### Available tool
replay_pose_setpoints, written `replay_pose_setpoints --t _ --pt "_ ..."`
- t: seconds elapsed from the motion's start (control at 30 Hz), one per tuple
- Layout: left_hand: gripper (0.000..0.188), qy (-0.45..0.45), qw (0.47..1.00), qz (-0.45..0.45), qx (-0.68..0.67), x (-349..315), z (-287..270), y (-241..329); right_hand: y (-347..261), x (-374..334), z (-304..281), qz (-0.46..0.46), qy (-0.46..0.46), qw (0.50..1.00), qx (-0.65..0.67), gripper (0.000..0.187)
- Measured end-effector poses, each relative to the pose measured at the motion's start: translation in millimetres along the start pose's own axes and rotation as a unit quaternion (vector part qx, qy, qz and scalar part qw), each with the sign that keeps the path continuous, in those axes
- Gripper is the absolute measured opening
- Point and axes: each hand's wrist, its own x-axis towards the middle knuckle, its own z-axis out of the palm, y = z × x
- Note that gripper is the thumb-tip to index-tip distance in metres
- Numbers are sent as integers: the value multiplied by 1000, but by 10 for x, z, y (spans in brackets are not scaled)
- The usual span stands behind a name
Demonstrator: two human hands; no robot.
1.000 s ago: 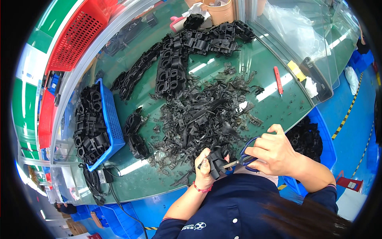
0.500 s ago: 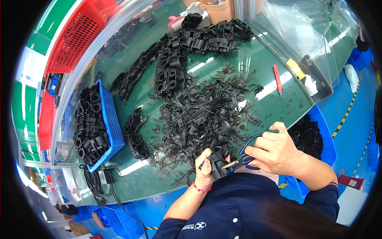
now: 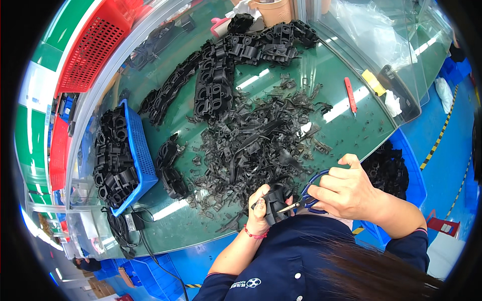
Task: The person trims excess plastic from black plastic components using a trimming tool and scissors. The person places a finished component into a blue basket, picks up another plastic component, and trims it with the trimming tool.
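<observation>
My left hand (image 3: 258, 212) is closed around a black molded plastic part (image 3: 275, 201) at the table's near edge. In my right hand (image 3: 343, 191) are scissors with dark blue handles (image 3: 310, 194). Their short blades (image 3: 289, 207) reach to the right side of the part; whether they touch or cut it is hard to make out. Just beyond my hands lies a wide heap of black plastic scraps (image 3: 251, 150). Rows of similar black parts (image 3: 213, 93) stand behind the heap.
A blue basket (image 3: 142, 155) full of black parts stands at the left, with a black cable (image 3: 118, 233) near it. A blue bin (image 3: 414, 175) with black pieces is at the right. On the green table (image 3: 321, 133) lies a red utility knife (image 3: 350, 95).
The part in my left hand has turned slightly and shifted a little. My right hand keeps the scissors in nearly the same place.
</observation>
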Motion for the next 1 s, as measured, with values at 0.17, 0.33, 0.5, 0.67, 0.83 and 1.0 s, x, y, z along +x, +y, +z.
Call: replay_pose_setpoints --t 0.17,0.33,0.5,0.67,0.83,1.0 --pt "57 11 999 10 -42 -5 -21 -42 -3 -17 35 -1 11 1000 6 29" --pt "40 6 999 15 -30 -17 -66 -62 -34 -12 18 23 5 999 37 30" --pt "40 6 999 31 -43 -10 -39 -40 -58 -9 -57 35 -1 999 18 31" --pt "42 10 999 32 -23 10 2 -2 -58 -14 -59 35 1 999 8 32" --pt "44 25 999 16 -16 -2 18 -5 -53 -16 -36 34 -1 999 38 32" --pt "46 15 1000 17 4 -2 3 -13 -62 -19 -33 33 -10 999 36 32"
